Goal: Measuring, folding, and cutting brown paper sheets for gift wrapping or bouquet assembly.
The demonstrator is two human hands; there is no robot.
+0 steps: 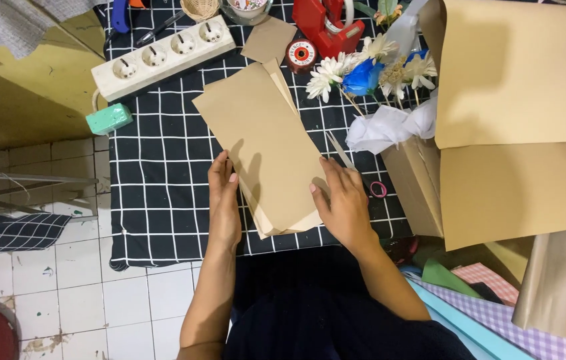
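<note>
A stack of brown kraft paper sheets (263,140) lies on a black cloth with a white grid (156,173). My left hand (224,193) rests flat against the stack's left edge, fingers together. My right hand (343,200) presses on the stack's lower right corner, thumb on the paper. Neither hand lifts the sheets. A pair of scissors with a pink handle (356,167) lies just beyond my right hand, partly hidden by it.
A white power strip (163,57), a green block (108,119), a red tape dispenser (326,27) and a tape roll (301,53) sit at the back. White and blue flowers (363,73) lie beside large kraft sheets (516,127) at right. Coloured papers (489,313) lie lower right.
</note>
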